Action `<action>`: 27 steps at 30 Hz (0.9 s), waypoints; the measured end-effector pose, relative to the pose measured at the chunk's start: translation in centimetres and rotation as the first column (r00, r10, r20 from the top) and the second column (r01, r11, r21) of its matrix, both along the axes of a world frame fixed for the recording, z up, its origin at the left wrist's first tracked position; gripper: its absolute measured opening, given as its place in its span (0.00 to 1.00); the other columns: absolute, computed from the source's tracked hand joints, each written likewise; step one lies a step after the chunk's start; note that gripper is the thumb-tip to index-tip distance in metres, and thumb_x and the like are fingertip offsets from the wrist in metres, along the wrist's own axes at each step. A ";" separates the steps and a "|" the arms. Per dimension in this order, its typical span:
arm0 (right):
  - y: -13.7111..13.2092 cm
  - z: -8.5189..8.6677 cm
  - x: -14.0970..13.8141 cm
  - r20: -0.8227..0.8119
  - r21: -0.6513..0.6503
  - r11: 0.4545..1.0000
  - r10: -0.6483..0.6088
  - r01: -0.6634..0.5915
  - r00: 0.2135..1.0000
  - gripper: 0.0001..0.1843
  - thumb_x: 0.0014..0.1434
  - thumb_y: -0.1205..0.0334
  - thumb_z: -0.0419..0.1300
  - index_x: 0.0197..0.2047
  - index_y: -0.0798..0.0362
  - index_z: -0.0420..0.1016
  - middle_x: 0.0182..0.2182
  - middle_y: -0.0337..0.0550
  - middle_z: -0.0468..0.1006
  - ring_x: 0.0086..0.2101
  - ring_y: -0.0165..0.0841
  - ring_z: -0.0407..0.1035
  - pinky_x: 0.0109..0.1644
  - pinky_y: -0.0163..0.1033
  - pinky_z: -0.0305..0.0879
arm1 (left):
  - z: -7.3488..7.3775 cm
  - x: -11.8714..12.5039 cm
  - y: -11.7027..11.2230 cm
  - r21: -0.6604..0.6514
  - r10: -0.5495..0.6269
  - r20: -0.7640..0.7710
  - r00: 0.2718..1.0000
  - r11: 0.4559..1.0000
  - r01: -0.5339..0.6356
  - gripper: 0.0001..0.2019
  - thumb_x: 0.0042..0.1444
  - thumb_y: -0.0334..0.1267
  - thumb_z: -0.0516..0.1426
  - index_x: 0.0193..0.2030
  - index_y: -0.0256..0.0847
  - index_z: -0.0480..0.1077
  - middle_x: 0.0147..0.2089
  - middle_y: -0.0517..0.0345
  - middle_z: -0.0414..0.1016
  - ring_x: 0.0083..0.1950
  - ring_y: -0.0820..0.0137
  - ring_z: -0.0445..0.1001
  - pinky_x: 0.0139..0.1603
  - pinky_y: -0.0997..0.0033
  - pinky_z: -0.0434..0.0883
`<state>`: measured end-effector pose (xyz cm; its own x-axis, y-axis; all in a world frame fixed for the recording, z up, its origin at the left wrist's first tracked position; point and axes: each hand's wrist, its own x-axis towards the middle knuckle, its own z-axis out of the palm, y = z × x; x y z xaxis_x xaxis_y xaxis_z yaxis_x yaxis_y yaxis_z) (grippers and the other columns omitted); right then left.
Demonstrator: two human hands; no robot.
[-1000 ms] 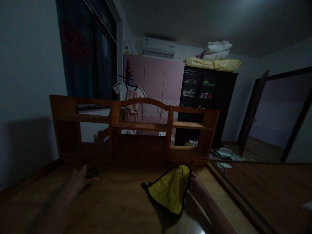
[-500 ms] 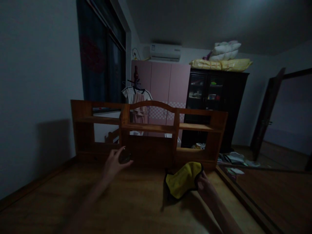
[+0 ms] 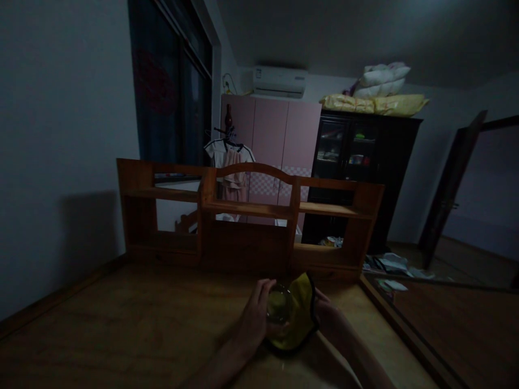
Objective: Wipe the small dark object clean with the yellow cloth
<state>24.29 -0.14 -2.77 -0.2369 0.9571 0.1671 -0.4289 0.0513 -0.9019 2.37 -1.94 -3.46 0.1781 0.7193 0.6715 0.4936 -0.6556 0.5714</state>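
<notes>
My left hand (image 3: pixel 256 310) is closed around a small round clear glass (image 3: pixel 279 305), whose circular rim faces me. Just behind and to the right of it, a yellow cloth with dark edging (image 3: pixel 300 313) hangs from my right hand (image 3: pixel 324 310), which grips its right edge. Glass and cloth overlap in view, and yellow shows through the glass; whether they touch I cannot tell. Both hands are held over the wooden bed boards (image 3: pixel 141 324). The right hand's fingertips are partly hidden behind the cloth.
A wooden headboard with open shelves (image 3: pixel 251 208) stands ahead. A raised wooden side rail (image 3: pixel 399 324) runs along the right. Beyond are a pink wardrobe (image 3: pixel 270 127), a dark cabinet (image 3: pixel 391 162) and clothes on a stand (image 3: pixel 233 162). A wall (image 3: pixel 60 108) closes the left side.
My left hand has carried the glass right and down, from near the headboard to the cloth. The cloth has shifted slightly left and hangs more upright. The view has moved a little.
</notes>
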 end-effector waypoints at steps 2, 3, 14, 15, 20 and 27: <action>-0.6 0.4 -0.6 -0.021 -0.051 0.998 0.029 -0.030 0.999 0.22 0.40 0.65 0.65 0.43 0.49 0.76 0.35 0.43 0.80 0.37 0.42 0.75 0.45 0.44 0.68 | -0.2 -0.1 -0.3 -0.002 -0.008 -0.033 0.999 1.000 0.008 0.47 0.37 0.31 0.70 0.64 0.49 0.54 0.60 0.51 0.56 0.60 0.59 0.63 0.59 0.58 0.67; -0.9 0.6 -0.8 -0.025 -0.076 0.996 0.050 -0.052 0.998 0.22 0.40 0.66 0.65 0.43 0.48 0.76 0.35 0.42 0.80 0.38 0.41 0.74 0.45 0.43 0.68 | -0.3 -0.1 -0.6 -0.004 -0.008 -0.042 0.999 1.000 0.007 0.47 0.38 0.29 0.70 0.64 0.50 0.53 0.61 0.51 0.55 0.60 0.59 0.63 0.59 0.58 0.68; -1.8 0.3 -1.6 0.280 0.064 0.996 0.038 -0.058 0.959 0.23 0.47 0.58 0.70 0.46 0.46 0.69 0.39 0.39 0.78 0.42 0.38 0.72 0.48 0.42 0.67 | -0.2 0.8 -1.7 0.116 0.035 -0.225 0.974 0.993 -0.009 0.52 0.37 0.25 0.69 0.67 0.45 0.47 0.62 0.48 0.59 0.63 0.58 0.58 0.63 0.53 0.63; -1.7 0.1 -1.6 0.303 0.070 0.997 0.015 -0.038 0.953 0.25 0.46 0.57 0.70 0.47 0.46 0.69 0.41 0.40 0.78 0.43 0.39 0.71 0.48 0.43 0.68 | -0.3 0.7 -1.7 0.129 0.044 -0.237 0.970 0.991 -0.013 0.53 0.37 0.27 0.70 0.67 0.43 0.46 0.62 0.47 0.60 0.63 0.57 0.59 0.63 0.52 0.63; -1.1 -1.2 -1.7 0.468 0.238 0.969 -0.173 0.065 0.866 0.25 0.47 0.56 0.69 0.49 0.49 0.74 0.46 0.46 0.78 0.47 0.45 0.70 0.54 0.50 0.64 | -1.0 0.7 -1.4 0.203 0.055 -0.356 0.933 0.979 0.020 0.53 0.36 0.36 0.72 0.66 0.40 0.47 0.61 0.43 0.62 0.61 0.52 0.61 0.62 0.48 0.63; -1.6 -2.5 -1.9 0.581 0.486 0.864 -0.432 0.132 0.690 0.09 0.51 0.58 0.63 0.38 0.48 0.79 0.29 0.44 0.80 0.29 0.40 0.71 0.36 0.40 0.64 | -1.1 0.9 -1.4 0.268 0.079 -0.440 0.894 0.962 0.047 0.43 0.42 0.48 0.67 0.63 0.35 0.54 0.56 0.42 0.67 0.55 0.52 0.67 0.57 0.52 0.66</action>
<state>22.40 -1.77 -5.28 -0.1562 0.8862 0.4363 0.3523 0.4626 -0.8135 3.29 -3.38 -4.58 0.4918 0.5310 0.6901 0.6647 -0.7408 0.0963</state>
